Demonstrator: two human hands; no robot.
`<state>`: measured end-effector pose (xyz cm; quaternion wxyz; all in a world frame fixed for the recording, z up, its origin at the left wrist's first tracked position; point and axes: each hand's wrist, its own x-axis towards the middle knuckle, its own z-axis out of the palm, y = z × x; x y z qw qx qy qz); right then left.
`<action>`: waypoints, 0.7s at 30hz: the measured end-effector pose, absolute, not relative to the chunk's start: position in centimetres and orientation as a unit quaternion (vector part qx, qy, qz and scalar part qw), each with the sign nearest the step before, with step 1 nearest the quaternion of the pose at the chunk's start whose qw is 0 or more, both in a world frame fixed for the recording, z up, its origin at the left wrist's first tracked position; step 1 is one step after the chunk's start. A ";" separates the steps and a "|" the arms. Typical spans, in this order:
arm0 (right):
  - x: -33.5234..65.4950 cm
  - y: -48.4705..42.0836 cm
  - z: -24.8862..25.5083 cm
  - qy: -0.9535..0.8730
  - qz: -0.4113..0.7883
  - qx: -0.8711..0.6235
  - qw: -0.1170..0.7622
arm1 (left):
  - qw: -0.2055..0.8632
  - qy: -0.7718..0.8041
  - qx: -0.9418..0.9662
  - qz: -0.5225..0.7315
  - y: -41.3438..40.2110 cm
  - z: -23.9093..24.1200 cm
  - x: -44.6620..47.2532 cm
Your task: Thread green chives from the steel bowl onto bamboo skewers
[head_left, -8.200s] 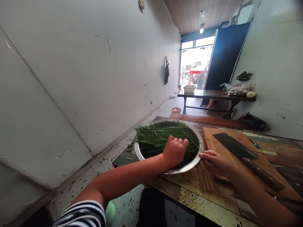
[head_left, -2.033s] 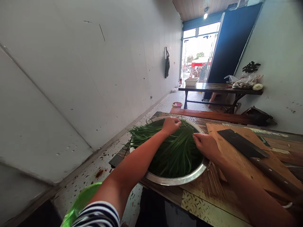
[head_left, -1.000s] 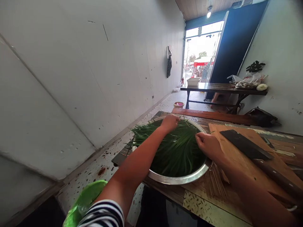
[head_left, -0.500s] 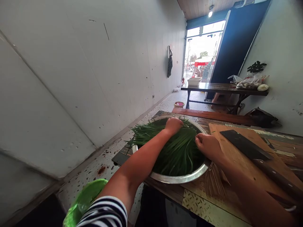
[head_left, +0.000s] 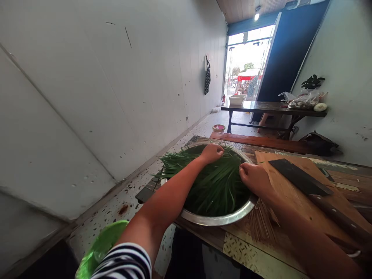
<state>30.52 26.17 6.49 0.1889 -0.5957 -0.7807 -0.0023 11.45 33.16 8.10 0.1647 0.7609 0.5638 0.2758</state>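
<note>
A wide metal basin [head_left: 203, 221] on the table is heaped with long, flat green garlic chives [head_left: 219, 186], some hanging over its left rim. My left hand [head_left: 212, 153] reaches across to the far side of the heap, its fingers closed in a pinch on chives. At the right side of the basin, my right hand [head_left: 253, 177] has thumb and fingers pinched together at the edge of the leaves. What lies between the fingertips is small and partly hidden.
Right of the basin, a large cleaver [head_left: 300, 177] lies on a wooden cutting board [head_left: 286, 201]. Thin wooden skewers [head_left: 260, 223] lie beside the basin. A green-lined bin [head_left: 101, 248] stands at lower left. Beyond are a bench [head_left: 258, 142] and a dark table [head_left: 261, 105].
Both hands stay in nearly the same places, with the left fingers shifting only slightly. The whole view has moved a little.
</note>
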 end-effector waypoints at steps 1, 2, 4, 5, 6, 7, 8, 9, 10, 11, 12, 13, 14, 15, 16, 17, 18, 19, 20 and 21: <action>30.5 26.2 6.5 -0.780 -0.002 -0.596 0.188 | 0.169 0.564 0.759 0.278 33.2 8.1 11.4; 30.5 26.2 6.5 -0.780 -0.002 -0.597 0.187 | 0.174 0.563 0.758 0.280 33.2 8.1 11.4; 30.5 26.1 6.5 -0.781 -0.001 -0.596 0.187 | 0.188 0.557 0.757 0.283 33.4 7.9 11.3; 30.6 26.1 6.5 -0.781 -0.002 -0.596 0.188 | 0.198 0.553 0.757 0.285 33.5 7.7 11.3; 30.6 26.1 6.5 -0.780 -0.002 -0.597 0.188 | 0.209 0.550 0.756 0.287 33.6 7.6 11.3; 30.6 26.1 6.5 -0.780 -0.002 -0.597 0.188 | 0.219 0.546 0.755 0.290 33.7 7.5 11.4; 30.6 26.2 6.4 -0.779 -0.004 -0.598 0.188 | 0.226 0.544 0.753 0.293 33.7 7.4 11.4; 30.6 26.2 6.4 -0.779 -0.004 -0.598 0.188 | 0.231 0.541 0.752 0.296 33.8 7.3 11.5; 30.6 26.2 6.4 -0.780 -0.005 -0.597 0.187 | 0.233 0.539 0.751 0.301 33.9 7.2 11.5; 30.6 26.2 6.4 -0.781 -0.005 -0.596 0.188 | 0.233 0.537 0.750 0.307 33.9 7.2 11.6; 30.6 26.3 6.3 -0.781 -0.006 -0.595 0.189 | 0.232 0.534 0.750 0.313 33.9 7.1 11.6; 30.6 26.3 6.3 -0.781 -0.005 -0.595 0.190 | 0.231 0.532 0.749 0.320 33.9 7.1 11.7; 30.6 26.3 6.3 -0.781 -0.005 -0.595 0.191 | 0.231 0.531 0.747 0.327 33.9 7.1 11.7; 30.6 26.3 6.3 -0.781 -0.006 -0.595 0.191 | 0.231 0.532 0.743 0.333 33.9 7.1 11.7; 30.6 26.3 6.3 -0.781 -0.007 -0.595 0.190 | 0.232 0.533 0.739 0.339 33.8 7.1 11.7; 30.6 26.3 6.3 -0.781 -0.008 -0.596 0.189 | 0.234 0.535 0.735 0.344 33.8 7.1 11.7; 30.6 26.3 6.3 -0.781 -0.009 -0.595 0.189 | 0.237 0.538 0.731 0.348 33.7 7.2 11.8; 30.6 26.3 6.3 -0.781 -0.010 -0.595 0.190 | 0.240 0.540 0.727 0.350 33.7 7.2 11.8; 30.6 26.3 6.3 -0.781 -0.010 -0.595 0.191 | 0.244 0.541 0.724 0.352 33.7 7.2 11.7; 30.6 26.3 6.3 -0.780 -0.009 -0.595 0.193 | 0.247 0.541 0.722 0.353 33.7 7.2 11.7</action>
